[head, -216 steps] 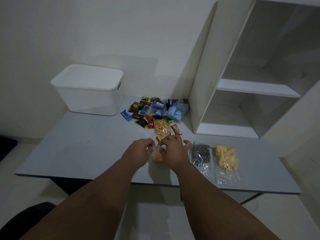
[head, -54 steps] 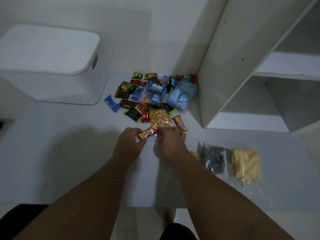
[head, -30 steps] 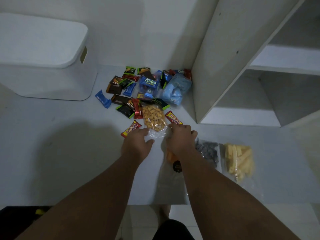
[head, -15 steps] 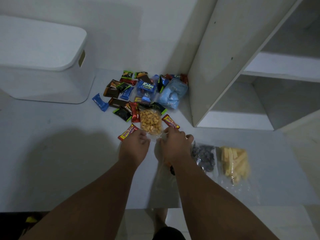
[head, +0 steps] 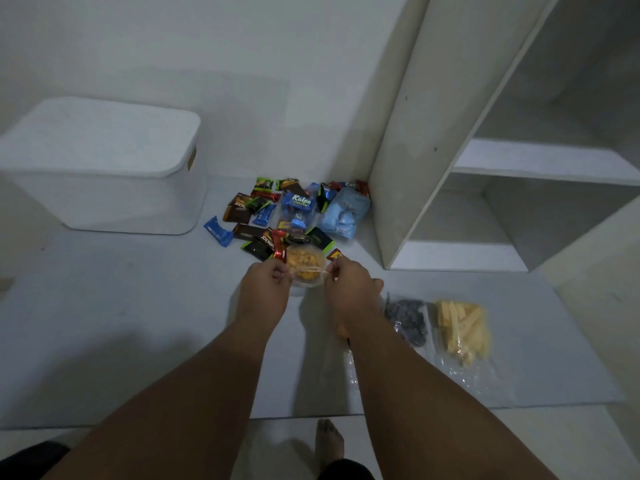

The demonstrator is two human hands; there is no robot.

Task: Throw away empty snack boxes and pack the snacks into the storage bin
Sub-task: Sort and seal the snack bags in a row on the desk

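Note:
A clear bag of orange snacks [head: 305, 263] hangs between my hands just above the grey table [head: 121, 323]. My left hand [head: 265, 289] pinches its left edge and my right hand [head: 349, 289] pinches its right edge. Behind it lies a pile of small wrapped snacks [head: 277, 216], with a blue Kalpa pack [head: 297, 201] and a light blue bag [head: 344, 213]. A white lidded storage bin [head: 104, 164] stands at the back left, its lid on.
A clear bag of dark snacks [head: 407, 320] and a clear bag of yellow sticks [head: 460, 327] lie to the right of my right arm. A white shelf unit [head: 485, 174] stands on the table at the right. The table's front edge runs below my forearms.
Both hands have moved onto the bag of orange snacks and lifted it by its edges. The red and yellow bar by my left hand is hidden now.

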